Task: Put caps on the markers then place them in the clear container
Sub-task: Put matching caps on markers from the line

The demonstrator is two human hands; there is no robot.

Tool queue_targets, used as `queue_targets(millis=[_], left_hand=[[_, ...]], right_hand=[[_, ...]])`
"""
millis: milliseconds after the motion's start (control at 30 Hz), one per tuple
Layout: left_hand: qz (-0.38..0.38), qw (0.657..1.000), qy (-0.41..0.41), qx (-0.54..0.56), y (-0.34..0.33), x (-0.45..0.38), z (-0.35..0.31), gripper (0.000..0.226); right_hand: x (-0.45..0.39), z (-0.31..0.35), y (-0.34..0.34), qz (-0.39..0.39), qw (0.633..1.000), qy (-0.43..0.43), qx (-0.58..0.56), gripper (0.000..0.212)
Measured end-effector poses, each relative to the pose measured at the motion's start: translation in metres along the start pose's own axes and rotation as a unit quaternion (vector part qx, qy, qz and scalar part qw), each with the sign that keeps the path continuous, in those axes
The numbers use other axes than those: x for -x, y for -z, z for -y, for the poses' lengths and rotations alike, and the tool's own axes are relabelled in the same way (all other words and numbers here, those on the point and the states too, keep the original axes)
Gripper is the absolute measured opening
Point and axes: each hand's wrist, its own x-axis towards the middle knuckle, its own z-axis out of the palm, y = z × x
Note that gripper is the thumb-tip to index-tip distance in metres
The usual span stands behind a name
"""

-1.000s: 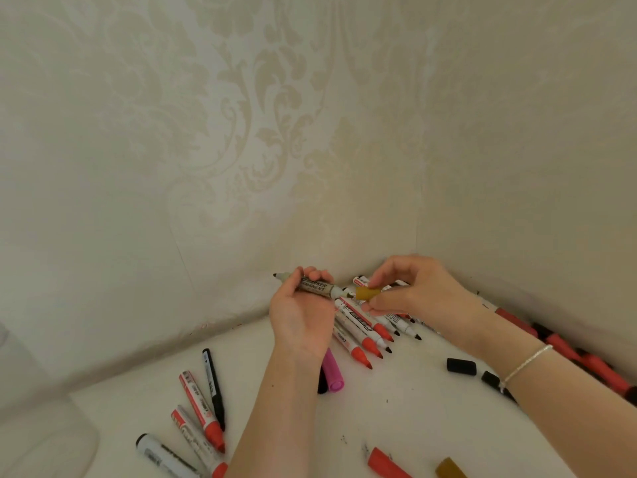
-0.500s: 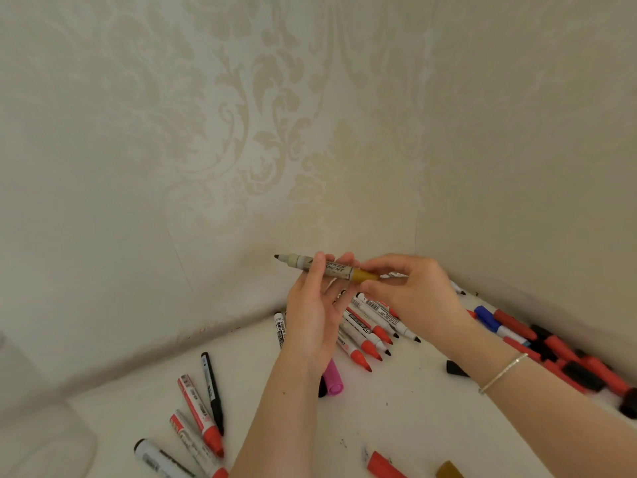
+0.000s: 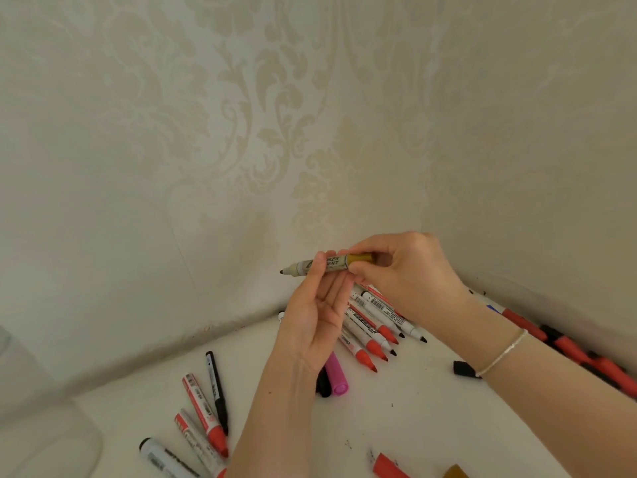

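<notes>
Marker (image 3: 325,264) in the air between my two hands, lying roughly level above the far corner of the white worktop (image 3: 431,419), bare dark tip pointing left with no cap on it. My right hand (image 3: 405,270) pinches its mustard-gold rear end between thumb and curled fingers. My left hand (image 3: 319,326) is palm up beneath the barrel, fingers nearly straight, the fingertips touching the printed label rather than wrapping it, so that grip is spread, not pressed together.

Below my hands a cluster of uncapped markers (image 3: 374,326) lies on the worktop, red and black tips pointing toward the near right. A pink cap (image 3: 336,376) lies just near of my left wrist, partly over a black one. A small black cap (image 3: 462,369) sits on the right, next to my bracelet (image 3: 505,351). More red and black markers (image 3: 565,346) line the right wall. On the near left lie a thin black marker (image 3: 216,391), two red-capped ones (image 3: 203,414) and a black-capped white one (image 3: 165,458). A red piece (image 3: 387,465) and a mustard cap (image 3: 455,471) sit at the near edge. The clear container (image 3: 44,439) stands at the near left, blurred.
</notes>
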Motion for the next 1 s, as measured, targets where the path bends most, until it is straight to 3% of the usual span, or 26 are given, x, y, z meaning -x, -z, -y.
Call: queue_targets(millis=[167,267,367,467,567,633,700,900,967,1000], left_hand=[[0.006,1.0,0.003,0.004,0.003,-0.002,0.005,0.027],[-0.002,0.997,0.002,-0.076,0.007,-0.006,0.012,0.028],[-0.026,0.987,-0.024,-0.154,0.009,-0.011,0.021,0.024],[-0.082,0.975,-0.076,-0.193,0.011,-0.013,0.022,0.019],[-0.096,0.966,-0.103,-0.216,0.011,-0.012,0.021,0.018],[-0.096,0.959,-0.112,-0.243,0.009,-0.01,0.022,0.017],[-0.082,0.955,-0.123,-0.257,0.005,-0.007,0.024,0.015],[-0.046,0.95,-0.119,-0.284,-0.007,0.0,0.026,0.016],[-0.019,0.924,-0.126,-0.36,-0.008,0.004,0.027,0.015],[-0.002,0.9,-0.135,-0.415,-0.007,0.007,0.028,0.015]], right_hand=[[-0.004,0.0,-0.004,0.015,0.999,-0.028,-0.006,0.011],[-0.002,-0.011,-0.003,0.071,0.988,-0.118,-0.062,0.005],[0.002,-0.028,0.008,0.156,0.957,-0.232,-0.078,0.024],[0.015,-0.032,0.027,0.322,0.89,-0.306,0.101,0.042],[0.033,-0.027,0.035,0.496,0.777,-0.311,0.232,0.042],[0.042,-0.021,0.033,0.56,0.725,-0.304,0.261,0.044],[0.05,-0.015,0.031,0.588,0.703,-0.29,0.276,0.044],[0.071,-0.013,0.013,0.606,0.688,-0.263,0.301,0.029],[0.069,-0.015,0.016,0.564,0.734,-0.266,0.269,0.024],[0.063,-0.017,0.022,0.514,0.783,-0.26,0.236,0.024]])
